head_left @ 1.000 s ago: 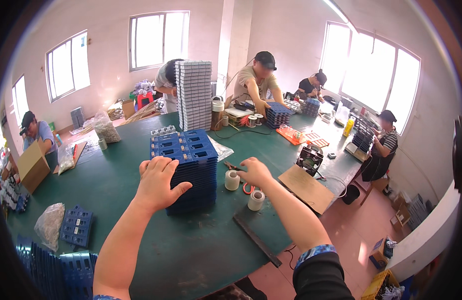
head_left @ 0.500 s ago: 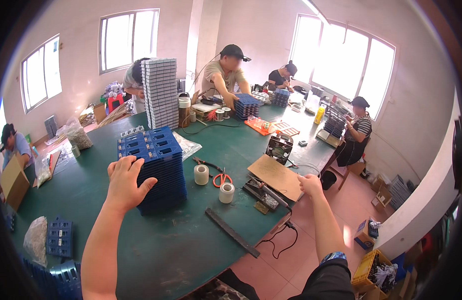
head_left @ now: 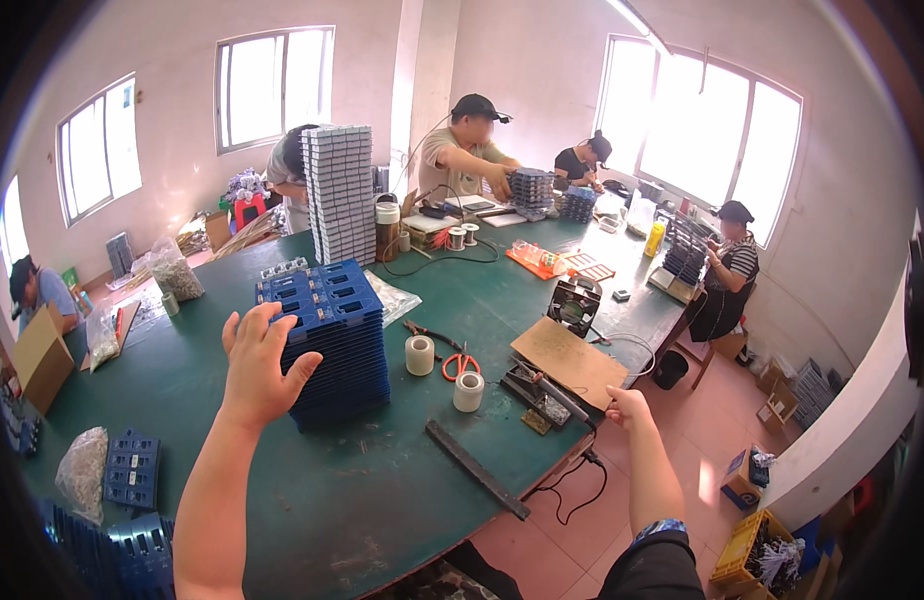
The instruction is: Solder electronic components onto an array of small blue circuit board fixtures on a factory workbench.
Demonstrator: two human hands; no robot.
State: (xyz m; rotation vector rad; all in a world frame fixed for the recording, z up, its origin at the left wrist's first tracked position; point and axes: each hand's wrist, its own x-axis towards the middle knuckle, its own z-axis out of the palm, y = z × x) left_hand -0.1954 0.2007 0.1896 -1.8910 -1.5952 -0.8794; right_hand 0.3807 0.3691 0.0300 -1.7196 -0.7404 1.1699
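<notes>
On the green worktable (head_left: 402,480), I noted the left hand (head_left: 257,365) spread flat, steadying the stacked blue trays (head_left: 332,340), while the right hand (head_left: 627,407) pinched the soldering iron's (head_left: 552,385) cord end at the edge.

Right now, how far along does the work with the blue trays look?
Done: a tall stack of blue plastic trays stands on the green table. In hand: the left hand rests against the stack's side; the right hand is at the table edge by a soldering tool. Left: loose blue trays lie unstacked at the near left.

A small assembly workshop: seated workers around a green worktable (head_left: 402,480), stacked blue trays (head_left: 334,340), soldering iron (head_left: 554,390)
</notes>
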